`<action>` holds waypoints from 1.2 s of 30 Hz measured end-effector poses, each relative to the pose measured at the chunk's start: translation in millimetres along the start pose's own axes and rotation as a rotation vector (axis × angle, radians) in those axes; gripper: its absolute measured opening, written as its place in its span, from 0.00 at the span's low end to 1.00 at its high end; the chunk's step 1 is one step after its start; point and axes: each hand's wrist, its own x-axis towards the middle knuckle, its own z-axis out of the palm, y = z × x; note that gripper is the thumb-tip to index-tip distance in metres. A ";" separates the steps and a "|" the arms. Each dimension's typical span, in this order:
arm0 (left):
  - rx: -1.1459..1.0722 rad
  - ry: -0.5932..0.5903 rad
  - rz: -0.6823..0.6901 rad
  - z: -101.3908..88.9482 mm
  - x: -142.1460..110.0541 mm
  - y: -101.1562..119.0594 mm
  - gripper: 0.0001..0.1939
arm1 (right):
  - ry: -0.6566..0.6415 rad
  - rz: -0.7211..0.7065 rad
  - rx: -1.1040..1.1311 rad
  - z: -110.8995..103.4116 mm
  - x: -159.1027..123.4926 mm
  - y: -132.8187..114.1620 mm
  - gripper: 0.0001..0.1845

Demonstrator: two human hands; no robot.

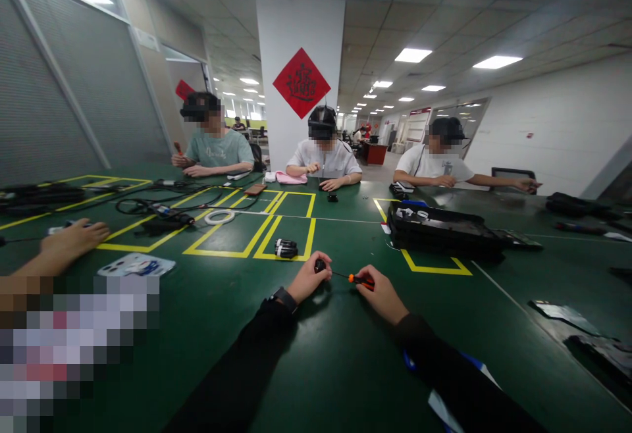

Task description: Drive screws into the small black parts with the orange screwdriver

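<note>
My left hand (310,276), with a dark band at its wrist, pinches a small black rounded part (320,265) just above the green table. Its exact kind is too small to make out. In my right hand (381,293) is a screwdriver (363,281) with a black and orange handle. Its thin shaft points left toward the black part; whether the tip touches it I cannot tell. Beyond my left hand, black cylinders with white ends (286,248) lie together inside a yellow-taped box.
A long black casing (439,228) lies at the right, with circuit boards (563,318) nearer me. A white cable coil (220,217), black cables (133,206) and a phone (135,266) lie left. A co-worker's hand (74,243) rests at far left; three people sit opposite.
</note>
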 end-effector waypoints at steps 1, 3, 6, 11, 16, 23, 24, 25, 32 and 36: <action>0.005 0.002 0.001 0.0 0.0 0.0 0.12 | 0.000 0.007 0.001 0.0 -0.5 -0.3 0.08; 0.031 0.007 0.009 -0.3 -0.1 0.1 0.14 | 0.002 0.012 0.002 0.4 -0.6 -0.5 0.09; 0.096 0.017 0.032 -1.3 -0.1 -0.1 0.16 | 0.002 0.014 -0.004 0.9 0.9 -0.1 0.09; 0.133 0.009 0.049 -2.8 0.1 -1.3 0.15 | 0.004 0.013 -0.005 0.5 1.7 -0.9 0.08; 0.140 -0.002 0.057 -2.8 0.0 -1.5 0.14 | -0.003 -0.001 0.054 -0.5 -0.9 -6.6 0.07; 0.147 0.006 0.059 -1.3 -1.3 1.1 0.14 | 0.016 -0.008 0.030 -0.4 2.4 -4.1 0.11; 0.145 0.001 0.064 -1.4 -1.7 1.7 0.14 | 0.017 -0.021 0.028 -0.7 2.8 -3.5 0.11; 0.145 -0.002 0.066 -1.6 -1.9 2.3 0.14 | 0.017 -0.032 0.030 -1.1 3.0 -3.1 0.11; 0.200 0.011 0.066 -1.7 -2.1 5.2 0.12 | 0.005 -0.001 0.068 -0.4 0.0 -6.2 0.09; 0.238 0.025 0.077 -1.6 -1.9 4.7 0.11 | 0.012 0.032 0.030 0.6 1.2 -4.9 0.11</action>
